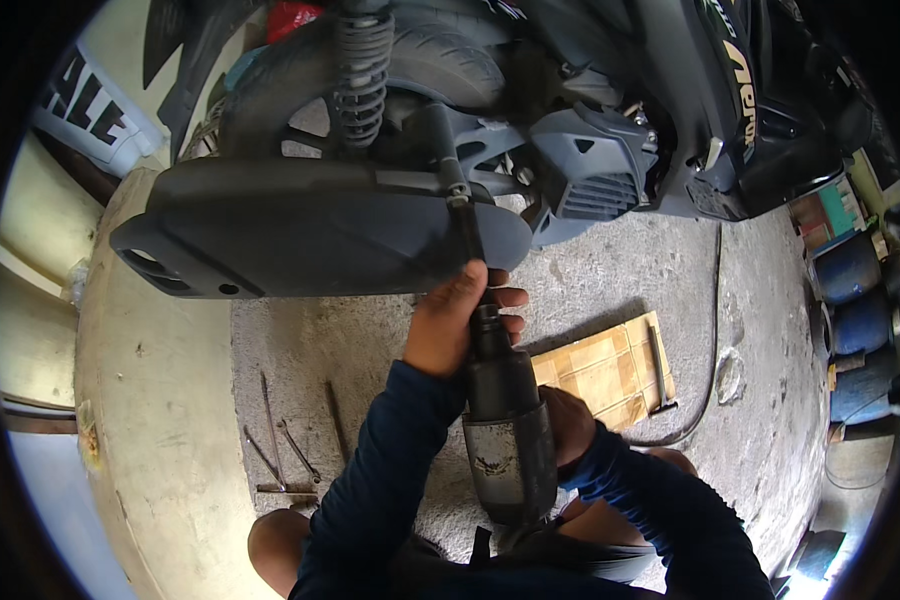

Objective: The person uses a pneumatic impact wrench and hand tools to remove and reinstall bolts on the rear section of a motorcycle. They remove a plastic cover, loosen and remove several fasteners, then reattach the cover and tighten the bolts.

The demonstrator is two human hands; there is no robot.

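Note:
A black and silver impact wrench (510, 450) points away from me, toward a motor scooter's dark grey exhaust muffler (310, 240). My left hand (452, 310) is closed around the long socket extension (466, 228) at the wrench's front. The extension's far end meets the metal arm (438, 140) just above the muffler; whether it sits on a bolt there, I cannot make out. My right hand (570, 428) grips the wrench on its right side, with the handle and most fingers hidden behind the body.
Beyond the muffler are a coil-spring shock absorber (362, 80), the rear tyre (440, 60) and a vented engine cover (595, 165). Spanners (298, 450) and rods lie on the concrete at left. A T-shaped tool (659, 370) rests on cardboard (600, 370); a black hose (715, 340) curves past it.

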